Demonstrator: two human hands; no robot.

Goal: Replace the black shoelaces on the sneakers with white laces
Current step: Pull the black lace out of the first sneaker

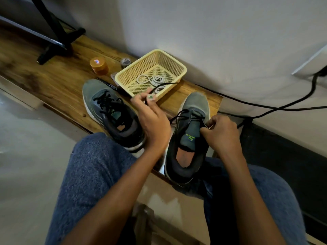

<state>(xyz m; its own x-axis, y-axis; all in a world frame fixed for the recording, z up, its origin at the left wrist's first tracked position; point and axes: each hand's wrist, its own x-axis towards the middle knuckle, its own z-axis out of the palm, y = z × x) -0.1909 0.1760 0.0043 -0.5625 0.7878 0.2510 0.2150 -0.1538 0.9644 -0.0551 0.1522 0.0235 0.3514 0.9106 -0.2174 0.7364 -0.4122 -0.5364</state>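
Observation:
Two grey sneakers stand on a wooden table [58, 80]. The left sneaker [106, 110] is still fully laced in black. The right sneaker [191, 135] sits nearer me, its black lace [185, 114] loosened across the upper eyelets. My left hand [152, 121] is raised between the shoes and pinches a free end of the black lace, which runs up over the basket's front rim. My right hand [221, 133] pinches the lace at the right side of that shoe's tongue. White laces [152, 80] lie coiled in a yellow mesh basket [177, 67] behind the shoes.
An orange-lidded jar [99, 65] and a small dark round object [125, 62] stand left of the basket. A black pen [113, 86] lies by the left sneaker. A black stand [56, 32] occupies the far left. Black cables [265, 106] run along the wall at right. My knees are below.

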